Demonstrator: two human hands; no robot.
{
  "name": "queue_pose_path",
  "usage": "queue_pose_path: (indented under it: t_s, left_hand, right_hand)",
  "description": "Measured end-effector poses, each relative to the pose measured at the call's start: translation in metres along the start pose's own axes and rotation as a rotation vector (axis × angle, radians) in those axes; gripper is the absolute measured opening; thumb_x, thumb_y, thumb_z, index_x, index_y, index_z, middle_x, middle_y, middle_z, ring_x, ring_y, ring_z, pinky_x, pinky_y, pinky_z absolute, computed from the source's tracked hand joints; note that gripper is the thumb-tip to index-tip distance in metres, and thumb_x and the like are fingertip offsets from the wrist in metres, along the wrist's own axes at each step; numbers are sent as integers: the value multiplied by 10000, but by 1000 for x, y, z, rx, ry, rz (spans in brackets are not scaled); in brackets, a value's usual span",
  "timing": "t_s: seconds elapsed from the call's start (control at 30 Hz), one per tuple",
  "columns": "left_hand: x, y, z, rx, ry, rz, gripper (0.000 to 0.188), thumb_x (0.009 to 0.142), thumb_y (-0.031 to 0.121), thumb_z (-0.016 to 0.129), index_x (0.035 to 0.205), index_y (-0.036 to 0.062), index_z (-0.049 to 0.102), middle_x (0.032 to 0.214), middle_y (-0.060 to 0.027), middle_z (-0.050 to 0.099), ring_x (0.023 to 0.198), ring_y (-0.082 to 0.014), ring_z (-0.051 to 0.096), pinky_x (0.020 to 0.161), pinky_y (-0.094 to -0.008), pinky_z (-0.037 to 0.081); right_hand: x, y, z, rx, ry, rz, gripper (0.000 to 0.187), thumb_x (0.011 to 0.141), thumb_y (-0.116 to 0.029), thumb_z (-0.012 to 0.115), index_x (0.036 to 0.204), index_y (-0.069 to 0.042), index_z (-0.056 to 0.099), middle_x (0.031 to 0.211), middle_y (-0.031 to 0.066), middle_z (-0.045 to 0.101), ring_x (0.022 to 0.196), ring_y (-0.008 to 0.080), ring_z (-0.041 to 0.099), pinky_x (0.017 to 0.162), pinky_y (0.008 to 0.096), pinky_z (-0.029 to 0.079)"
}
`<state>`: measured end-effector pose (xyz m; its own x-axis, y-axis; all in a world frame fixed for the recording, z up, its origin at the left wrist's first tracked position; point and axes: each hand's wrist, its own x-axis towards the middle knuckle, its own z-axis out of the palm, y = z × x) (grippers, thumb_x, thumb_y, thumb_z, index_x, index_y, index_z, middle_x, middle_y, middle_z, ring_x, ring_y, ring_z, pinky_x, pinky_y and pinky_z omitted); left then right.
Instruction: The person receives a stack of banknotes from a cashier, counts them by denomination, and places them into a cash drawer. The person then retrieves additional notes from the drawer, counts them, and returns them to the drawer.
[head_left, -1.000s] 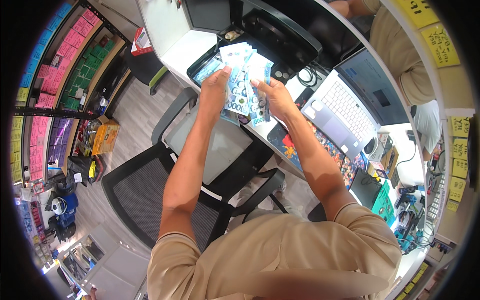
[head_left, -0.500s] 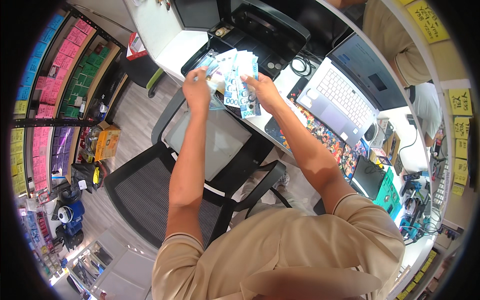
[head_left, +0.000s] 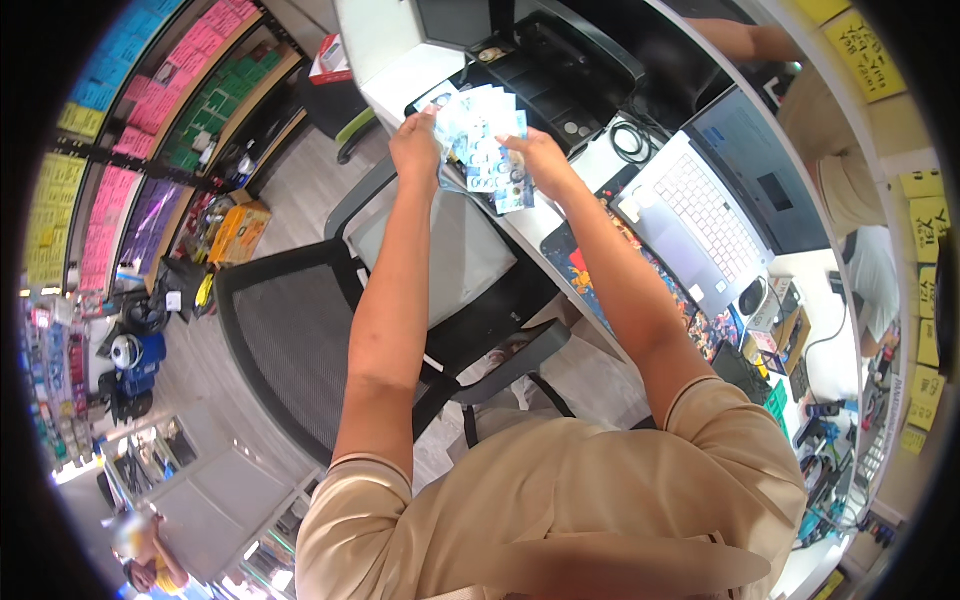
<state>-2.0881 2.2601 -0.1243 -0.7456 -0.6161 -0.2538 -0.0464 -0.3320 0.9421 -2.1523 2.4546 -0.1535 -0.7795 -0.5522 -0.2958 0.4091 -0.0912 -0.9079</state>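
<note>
Toward nine o'clock, nearest, stands a black mesh-backed chair (head_left: 285,345). Farther out, at twelve o'clock, the left hand (head_left: 414,150) and right hand (head_left: 545,165) each have a grip closed on blue banknotes (head_left: 482,150), spread in an overlapping fan, pale and washed out at the top, with darker printed patches lower down. Just beyond, a black compartmented tray (head_left: 553,88) sits on the white counter (head_left: 385,62).

l hand (head_left: 415,150) & r hand (head_left: 543,165) hold fanned blue banknotes (head_left: 484,140) nr blk tray (head_left: 545,92) w/ coins (head_left: 573,128), prob.
</note>
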Motion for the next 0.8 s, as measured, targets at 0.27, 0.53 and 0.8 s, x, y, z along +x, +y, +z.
queue_pose_path:
  t_s: [0.27, 0.53, 0.8]
  left_hand:
    - [-45, 105, -78, 197, 340, 200, 301, 1021, 267, 638, 1090, -9, 736, 885, -34, 652, 763, -166, 541, 750, -315, 456]
    - [-296, 257, -323, 54, 626, 569, 271, 983, 370, 737, 975, 112, 656, 775, 30, 549, 669, -73, 484, 589, -217, 376]
    - [-563, 195, -608, -415, 1478, 554, 333, 981, 407, 740, 1067, 86, 736, 831, 6, 606, 611, -118, 503, 477, -295, 384]
  right_hand:
    - [60, 1, -15, -1081, 157, -159, 495, 882, -341, 754, 1184, 44, 688, 1142, 265, 726, 1102, 391, 698, 961, 451, 537]
    - [20, 27, -44, -741, -2, -584, 462, 1028, -216, 633, 1402, 53, 595, 1368, 206, 665, 1219, 278, 662, 1041, 384, 495]
    - [-44, 47, -60, -527, 49, -137, 511, 1037, -418, 629, 1375, -35, 618, 1236, 85, 707, 1038, 202, 686, 844, 321, 515]
